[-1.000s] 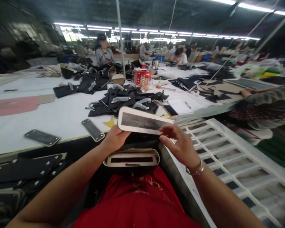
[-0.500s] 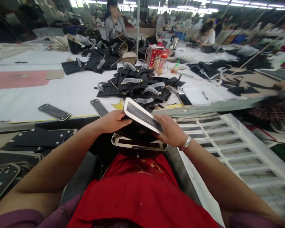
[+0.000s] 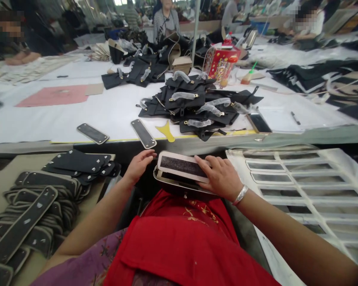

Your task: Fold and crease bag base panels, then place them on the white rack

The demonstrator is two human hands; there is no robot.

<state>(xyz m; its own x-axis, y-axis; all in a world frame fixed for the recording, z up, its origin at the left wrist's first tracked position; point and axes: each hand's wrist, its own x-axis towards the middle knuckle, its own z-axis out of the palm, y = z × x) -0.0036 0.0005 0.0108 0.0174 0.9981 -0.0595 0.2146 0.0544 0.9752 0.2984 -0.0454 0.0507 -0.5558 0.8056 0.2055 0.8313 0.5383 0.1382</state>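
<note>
An oblong panel with rounded ends, a pale rim and a dark speckled middle (image 3: 179,165) lies tilted over a dark bag-like case (image 3: 173,187) on my lap. Part of the case's pale edge shows below the panel's left end. My right hand (image 3: 220,174) grips the panel's right end, with fingers over its top; the thumb side is partly hidden. To the left, my left hand (image 3: 139,166) is off the panel, its fingers loosely bent and apart, holding nothing. A dark oblong plate with studs at its corners (image 3: 143,134) lies on the table just beyond it.
Black pieces with plastic-wrapped handles (image 3: 193,103) are heaped on the table. A yellow template (image 3: 166,131) and a phone (image 3: 259,123) lie near its edge. Stacked dark plates (image 3: 35,214) stand at my left; a white slotted rack (image 3: 304,190) is at my right. Co-workers sit beyond.
My left hand has let go of the panel and moved left. The panel has come down closer over the case, still in my right hand. The view has shifted left.
</note>
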